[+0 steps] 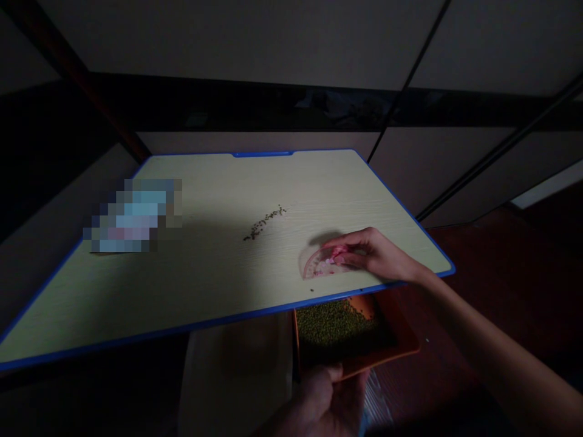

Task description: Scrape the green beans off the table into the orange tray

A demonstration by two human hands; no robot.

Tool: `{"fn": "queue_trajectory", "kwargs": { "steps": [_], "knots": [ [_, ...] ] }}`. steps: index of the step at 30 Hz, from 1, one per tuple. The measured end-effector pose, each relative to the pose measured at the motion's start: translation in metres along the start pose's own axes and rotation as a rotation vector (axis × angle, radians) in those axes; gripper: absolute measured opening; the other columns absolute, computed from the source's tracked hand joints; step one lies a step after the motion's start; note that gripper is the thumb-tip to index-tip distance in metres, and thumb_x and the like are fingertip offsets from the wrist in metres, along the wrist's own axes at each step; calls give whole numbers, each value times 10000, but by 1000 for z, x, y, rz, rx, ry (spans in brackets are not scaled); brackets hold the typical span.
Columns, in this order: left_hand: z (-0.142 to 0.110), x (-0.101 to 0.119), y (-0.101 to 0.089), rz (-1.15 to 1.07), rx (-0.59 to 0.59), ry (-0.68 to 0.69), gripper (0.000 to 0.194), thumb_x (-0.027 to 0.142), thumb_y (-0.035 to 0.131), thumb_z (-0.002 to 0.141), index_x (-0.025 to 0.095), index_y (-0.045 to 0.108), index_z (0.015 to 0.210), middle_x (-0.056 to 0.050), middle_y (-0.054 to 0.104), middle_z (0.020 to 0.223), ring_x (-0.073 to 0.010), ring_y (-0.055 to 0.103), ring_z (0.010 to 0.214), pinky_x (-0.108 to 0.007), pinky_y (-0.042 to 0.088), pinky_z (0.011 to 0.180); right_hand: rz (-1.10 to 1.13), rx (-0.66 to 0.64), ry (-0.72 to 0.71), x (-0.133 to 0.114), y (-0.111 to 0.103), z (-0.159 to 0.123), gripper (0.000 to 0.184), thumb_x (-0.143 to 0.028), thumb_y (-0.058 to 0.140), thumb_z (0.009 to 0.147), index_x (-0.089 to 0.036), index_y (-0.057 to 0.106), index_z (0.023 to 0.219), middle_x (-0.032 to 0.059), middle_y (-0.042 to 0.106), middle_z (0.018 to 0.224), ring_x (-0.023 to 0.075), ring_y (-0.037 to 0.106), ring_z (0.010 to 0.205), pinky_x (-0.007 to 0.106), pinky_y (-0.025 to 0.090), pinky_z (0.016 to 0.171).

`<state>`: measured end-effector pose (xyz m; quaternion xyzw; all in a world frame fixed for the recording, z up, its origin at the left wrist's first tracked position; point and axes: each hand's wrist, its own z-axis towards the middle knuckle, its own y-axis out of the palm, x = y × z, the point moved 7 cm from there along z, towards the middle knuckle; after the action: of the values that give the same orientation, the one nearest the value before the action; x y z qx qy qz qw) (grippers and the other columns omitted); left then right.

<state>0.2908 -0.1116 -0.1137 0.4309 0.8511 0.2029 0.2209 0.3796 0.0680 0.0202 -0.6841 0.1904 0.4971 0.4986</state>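
Observation:
My left hand [319,391] grips the near rim of an orange tray [403,340], thumb over the edge and fingers beneath. Small green beans [334,328] cover much of its bottom. The tray is just below the table's front edge. Over the tabletop [195,285], my right hand [364,252] pinches a clear protractor [312,264] with pink markings, close to that edge. A thin line of small dark beans or grains [262,224] lies mid-table, left of the protractor. One stray grain [312,290] sits near the front edge.
A blurred flat item [136,218] lies at the table's left side. Below the table, a pale container or surface [237,376] stands left of the tray. Cabinet panels [250,36] rise behind the table. A dark reddish floor [492,261] shows to the right.

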Motion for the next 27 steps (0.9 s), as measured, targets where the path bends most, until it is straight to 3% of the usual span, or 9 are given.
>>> {"fn": "queue_trajectory", "kwargs": {
  "steps": [7,15,20,27],
  "knots": [
    [2,-1,-1,12,13,12,265,101,531,783,69,462,1037,-76,533,1001,-94,552,829,-131,536,646,-42,-103,-10,-6,7,-5,220,-192,568,781,-141,700,950,56,700,817,150,619,719,284,503,665],
    [5,-2,2,-39,2,43,290,85,518,777,60,432,1053,-92,525,1012,-118,556,870,-135,540,641,4,59,113,17,-16,-28,307,-225,604,756,-169,669,1051,35,683,751,136,609,655,261,498,580],
    [8,-2,2,-97,91,113,333,62,500,774,85,400,1090,-82,520,980,-115,553,800,-134,508,574,2,43,142,18,-16,-38,307,-248,606,749,-174,676,1039,41,694,782,145,622,681,279,522,617],
    [13,0,2,-165,6,149,472,12,514,738,127,350,1166,-93,481,1102,-166,538,973,-210,569,718,-43,21,111,9,-13,-40,299,-225,579,769,-168,672,1047,47,700,789,150,643,695,271,531,622]
  ]
}}
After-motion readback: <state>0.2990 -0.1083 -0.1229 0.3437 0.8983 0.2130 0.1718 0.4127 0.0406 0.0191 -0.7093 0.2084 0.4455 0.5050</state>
